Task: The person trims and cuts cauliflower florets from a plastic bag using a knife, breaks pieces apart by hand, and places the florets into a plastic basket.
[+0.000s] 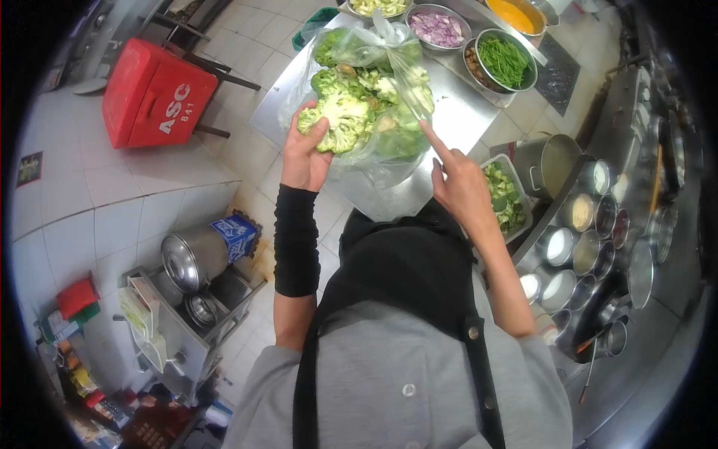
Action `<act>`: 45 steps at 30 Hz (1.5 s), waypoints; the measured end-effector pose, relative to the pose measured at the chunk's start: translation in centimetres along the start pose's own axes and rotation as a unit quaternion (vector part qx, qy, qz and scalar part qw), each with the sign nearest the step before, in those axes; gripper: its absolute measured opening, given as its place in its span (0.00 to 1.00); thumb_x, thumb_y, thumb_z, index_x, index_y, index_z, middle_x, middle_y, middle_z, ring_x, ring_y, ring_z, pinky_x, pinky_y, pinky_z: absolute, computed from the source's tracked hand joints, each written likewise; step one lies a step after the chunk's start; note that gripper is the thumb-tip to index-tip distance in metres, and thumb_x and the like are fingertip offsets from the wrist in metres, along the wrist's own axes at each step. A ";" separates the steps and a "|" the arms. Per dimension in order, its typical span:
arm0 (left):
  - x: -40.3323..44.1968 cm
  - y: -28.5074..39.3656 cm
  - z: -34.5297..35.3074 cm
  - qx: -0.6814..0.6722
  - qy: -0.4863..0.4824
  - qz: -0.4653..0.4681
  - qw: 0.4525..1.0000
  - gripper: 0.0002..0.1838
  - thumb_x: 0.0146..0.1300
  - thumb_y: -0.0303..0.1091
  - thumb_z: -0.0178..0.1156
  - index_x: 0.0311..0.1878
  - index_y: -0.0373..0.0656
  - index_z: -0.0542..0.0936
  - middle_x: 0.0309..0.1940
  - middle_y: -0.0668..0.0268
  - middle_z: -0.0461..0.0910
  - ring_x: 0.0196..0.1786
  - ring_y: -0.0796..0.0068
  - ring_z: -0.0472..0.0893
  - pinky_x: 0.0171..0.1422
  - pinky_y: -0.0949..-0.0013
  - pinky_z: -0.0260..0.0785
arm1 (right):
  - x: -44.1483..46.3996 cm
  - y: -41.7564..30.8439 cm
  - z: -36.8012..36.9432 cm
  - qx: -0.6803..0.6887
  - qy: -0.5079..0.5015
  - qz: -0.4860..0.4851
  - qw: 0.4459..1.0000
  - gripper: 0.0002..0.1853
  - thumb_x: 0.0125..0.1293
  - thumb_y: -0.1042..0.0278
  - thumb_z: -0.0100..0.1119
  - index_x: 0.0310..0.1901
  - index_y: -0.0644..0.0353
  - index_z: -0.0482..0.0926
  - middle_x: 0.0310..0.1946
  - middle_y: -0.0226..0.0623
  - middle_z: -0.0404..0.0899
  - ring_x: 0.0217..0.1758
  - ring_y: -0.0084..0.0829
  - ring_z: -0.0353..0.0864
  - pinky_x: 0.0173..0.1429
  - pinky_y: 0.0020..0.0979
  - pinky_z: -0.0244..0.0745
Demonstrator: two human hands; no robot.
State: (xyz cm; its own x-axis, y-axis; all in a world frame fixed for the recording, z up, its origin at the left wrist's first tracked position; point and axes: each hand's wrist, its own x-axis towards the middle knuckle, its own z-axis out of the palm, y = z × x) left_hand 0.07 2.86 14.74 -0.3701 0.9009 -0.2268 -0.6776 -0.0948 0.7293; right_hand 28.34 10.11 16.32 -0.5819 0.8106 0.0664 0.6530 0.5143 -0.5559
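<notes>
In my left hand point(305, 153) is a pale green broccoli head point(344, 120), its cut, branching side facing me; my thumb presses on its edge. Just right of it, my right hand point(460, 183) has its index finger stretched forward and the other fingers curled. A thin blade, seemingly a knife point(410, 101), runs ahead of that fingertip; its handle is hidden in the palm. Behind the broccoli lies a clear plastic bag point(393, 45) with more broccoli in it, on the steel table point(460, 120).
Bowls of chopped purple onion point(439, 28) and cut green vegetable point(506, 63) stand at the table's far right. A basket of broccoli florets point(502, 196) sits by my right forearm. Farther right are a large pot point(550, 168) and several seasoning containers. At left stands a red box point(153, 97).
</notes>
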 end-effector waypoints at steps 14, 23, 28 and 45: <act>-3.6 1.3 1.9 0.179 -0.010 0.050 0.983 0.37 0.69 0.19 0.72 0.79 0.38 0.67 0.69 0.53 0.78 0.72 0.63 0.80 0.77 0.58 0.75 | 9.4 1.4 7.6 -0.079 0.125 -0.183 0.972 0.20 0.71 0.75 0.65 0.63 0.66 0.84 0.47 0.46 0.84 0.56 0.46 0.84 0.52 0.48 0.84; -3.4 0.9 6.6 0.484 -0.136 0.181 0.845 0.35 0.61 0.23 0.80 0.71 0.40 0.77 0.65 0.60 0.80 0.65 0.65 0.84 0.65 0.62 0.81 | 6.7 -3.9 -1.2 0.449 -0.109 0.060 0.885 0.23 0.74 0.64 0.74 0.68 0.59 0.84 0.35 0.30 0.84 0.33 0.18 0.81 0.37 0.27 0.77; -3.2 -1.1 8.7 0.516 -0.050 0.182 0.835 0.32 0.65 0.30 0.79 0.71 0.38 0.78 0.62 0.54 0.81 0.60 0.63 0.86 0.61 0.62 0.81 | 4.8 -4.5 1.1 0.541 0.212 0.110 0.806 0.14 0.73 0.79 0.67 0.58 0.65 0.80 0.35 0.33 0.84 0.32 0.19 0.83 0.36 0.23 0.77; -3.0 -0.5 11.7 0.689 -0.215 0.138 0.678 0.40 0.54 0.28 0.74 0.75 0.43 0.79 0.58 0.50 0.78 0.61 0.49 0.83 0.69 0.55 0.76 | 1.3 0.9 -0.1 0.453 0.020 0.055 0.889 0.13 0.67 0.69 0.74 0.45 0.71 0.84 0.36 0.44 0.85 0.34 0.35 0.87 0.39 0.36 0.80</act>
State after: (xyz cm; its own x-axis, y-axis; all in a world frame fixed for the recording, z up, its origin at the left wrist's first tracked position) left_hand 8.96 5.14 22.66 0.0589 0.9977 0.0337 0.7272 -0.0660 0.6832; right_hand 28.24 11.66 15.93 -0.5087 0.8609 -0.0093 0.0342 0.0094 -0.9994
